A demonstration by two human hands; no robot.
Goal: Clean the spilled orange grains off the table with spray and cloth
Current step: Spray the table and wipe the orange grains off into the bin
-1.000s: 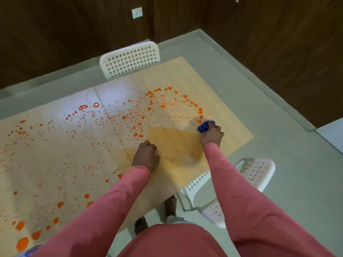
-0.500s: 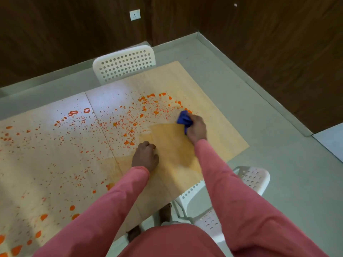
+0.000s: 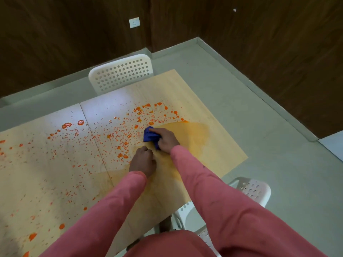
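Wiping with our right hand (image 3: 168,139) squeezing the blue cloth (image 3: 150,136), left hand (image 3: 143,160) curled on the worktop (image 3: 213,115). Only the three o'clock corner looks wiped; orange grains (image 3: 118,134) cover nine o'clock.

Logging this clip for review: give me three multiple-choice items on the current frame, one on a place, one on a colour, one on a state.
1. Where does the cloth lie on the table?
A. at the edge of the orange grains
B. on a chair
C. on the floor

2. What colour is the cloth?
A. white
B. blue
C. green

3. What is the left hand doing?
A. holding a spray bottle
B. raised in the air
C. resting closed on the table, holding nothing visible

Answers: 1 A, the right hand presses it between the grains and the wiped patch; 2 B, it shows deep blue; 3 C, its fist sits on the wood.
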